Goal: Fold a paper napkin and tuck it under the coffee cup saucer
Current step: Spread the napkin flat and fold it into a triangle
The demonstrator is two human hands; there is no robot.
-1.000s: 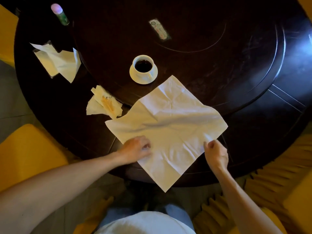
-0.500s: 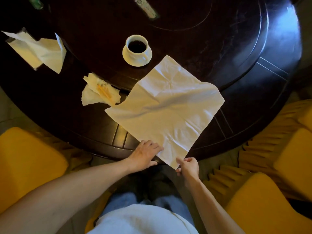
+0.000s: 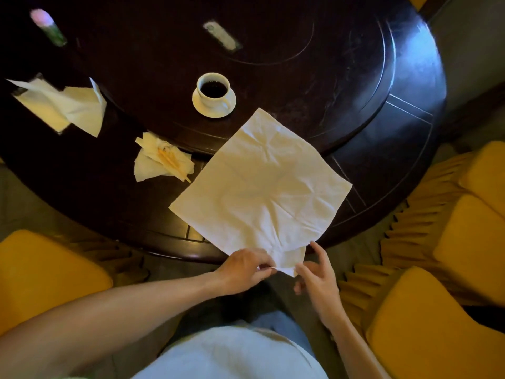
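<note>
A large white paper napkin (image 3: 262,187) lies spread flat as a diamond on the dark round table (image 3: 382,132). Its near corner hangs over the table's front edge. My left hand (image 3: 243,269) pinches that near corner between thumb and fingers. My right hand (image 3: 314,272) touches the same corner from the right, fingers spread. Beyond the napkin's far corner stands a white cup of dark coffee (image 3: 213,90) on its white saucer (image 3: 200,106), apart from the napkin.
A crumpled napkin with toothpicks (image 3: 161,161) lies left of the spread one. More napkins in a holder (image 3: 62,105) sit at far left. A small bottle (image 3: 47,27) and a flat label (image 3: 222,36) are at the back. Yellow chairs (image 3: 437,324) flank me.
Both hands have drawn together from the napkin's lower edges to its near corner. My left hand went from lying flat to pinching the corner.
</note>
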